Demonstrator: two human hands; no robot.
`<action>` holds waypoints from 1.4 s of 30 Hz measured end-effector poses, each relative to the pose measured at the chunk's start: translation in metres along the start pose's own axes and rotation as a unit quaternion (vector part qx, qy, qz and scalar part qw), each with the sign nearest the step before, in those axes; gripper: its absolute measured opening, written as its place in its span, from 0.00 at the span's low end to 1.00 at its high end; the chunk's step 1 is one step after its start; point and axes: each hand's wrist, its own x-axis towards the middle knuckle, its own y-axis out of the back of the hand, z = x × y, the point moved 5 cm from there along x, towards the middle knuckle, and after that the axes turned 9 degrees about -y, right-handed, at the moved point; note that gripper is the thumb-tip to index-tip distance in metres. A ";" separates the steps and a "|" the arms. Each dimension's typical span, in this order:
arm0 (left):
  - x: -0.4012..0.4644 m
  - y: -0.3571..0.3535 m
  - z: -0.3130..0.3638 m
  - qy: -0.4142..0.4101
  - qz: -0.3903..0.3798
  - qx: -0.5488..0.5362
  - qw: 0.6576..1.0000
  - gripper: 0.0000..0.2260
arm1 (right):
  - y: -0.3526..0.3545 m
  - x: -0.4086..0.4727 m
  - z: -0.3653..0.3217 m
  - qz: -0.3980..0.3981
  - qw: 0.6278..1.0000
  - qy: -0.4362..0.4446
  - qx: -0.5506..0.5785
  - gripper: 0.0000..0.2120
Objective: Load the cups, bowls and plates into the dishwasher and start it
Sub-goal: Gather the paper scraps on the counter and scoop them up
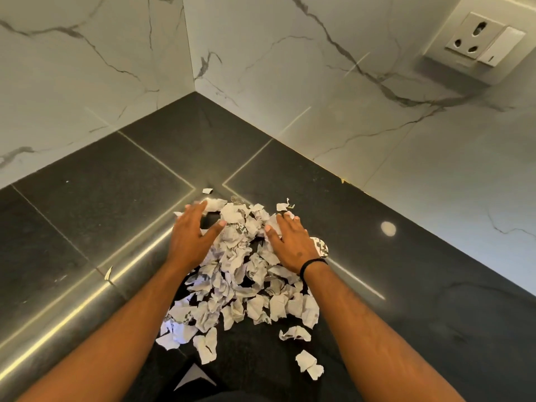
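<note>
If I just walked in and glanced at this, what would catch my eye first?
Probably the heap of torn paper scraps on the dark countertop, with the left hand and right hand spread on its far end. Next, the white wall socket at upper right.

This looks like a home kitchen, seen at an inside corner of its worktop. A dark polished stone counter (87,204) fills the lower view and meets white marble-veined wall tiles (290,68) that rise from 9 through 12 to 3 o'clock. At 2 o'clock a wall socket with a switch (484,39) sits on the tiles, as above a kitchen worktop.
</note>
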 end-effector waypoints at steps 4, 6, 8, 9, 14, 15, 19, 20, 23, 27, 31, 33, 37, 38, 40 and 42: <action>0.007 0.017 0.018 -0.049 0.180 -0.018 0.982 0.16 | 0.010 -0.002 0.004 -0.018 1.000 -0.001 0.016 0.33; 0.015 0.019 0.013 0.024 0.202 0.038 0.978 0.21 | 0.018 0.002 0.004 -0.029 0.999 -0.010 0.016 0.32; 0.026 0.008 0.005 0.087 0.134 0.024 0.987 0.31 | 0.023 0.004 0.000 -0.033 0.999 -0.013 0.000 0.32; 0.033 0.001 0.004 0.081 0.088 0.017 0.993 0.34 | 0.023 0.003 -0.002 -0.037 0.999 -0.010 -0.012 0.32; 0.040 -0.033 0.030 -0.079 -0.128 0.053 0.987 0.29 | 0.017 -0.002 -0.009 -0.043 0.996 0.004 -0.074 0.32; 0.034 -0.038 0.036 -0.106 -0.156 0.060 0.980 0.28 | 0.017 -0.003 -0.009 -0.043 0.996 0.003 -0.072 0.32; -0.005 -0.042 0.051 -0.124 -0.223 -0.029 0.966 0.30 | 0.021 -0.005 -0.009 -0.047 0.998 0.001 -0.041 0.30; -0.014 -0.036 0.051 -0.103 -0.205 -0.084 0.970 0.29 | 0.024 -0.004 -0.008 -0.041 0.999 -0.005 -0.024 0.30; -0.039 -0.011 0.049 -0.103 -0.064 -0.102 0.987 0.26 | 0.035 -0.001 0.000 -0.006 0.997 -0.042 0.068 0.29; -0.088 0.020 0.029 -0.104 0.066 -0.078 0.989 0.23 | 0.037 -0.017 0.004 0.109 0.991 -0.010 0.071 0.23; -0.136 0.030 -0.003 -0.049 0.067 -0.054 0.995 0.28 | 0.004 -0.049 0.015 0.186 0.980 0.011 0.072 0.24; -0.154 0.026 -0.011 -0.041 0.020 -0.040 0.998 0.36 | -0.014 -0.067 0.017 0.203 0.977 0.023 0.055 0.27; -0.172 0.015 -0.008 -0.092 -0.094 0.020 0.991 0.57 | -0.024 -0.098 0.021 0.256 0.965 0.049 0.044 0.32; -0.172 0.014 -0.007 -0.107 -0.110 0.037 0.987 0.60 | -0.021 -0.105 0.026 0.267 0.961 0.049 0.056 0.33; -0.170 0.010 -0.006 -0.126 -0.129 0.065 0.981 0.62 | -0.018 -0.121 0.040 0.278 0.956 0.036 0.086 0.36; -0.165 0.007 -0.005 -0.140 -0.126 0.081 0.979 0.61 | -0.021 -0.137 0.056 0.280 0.955 0.015 0.100 0.37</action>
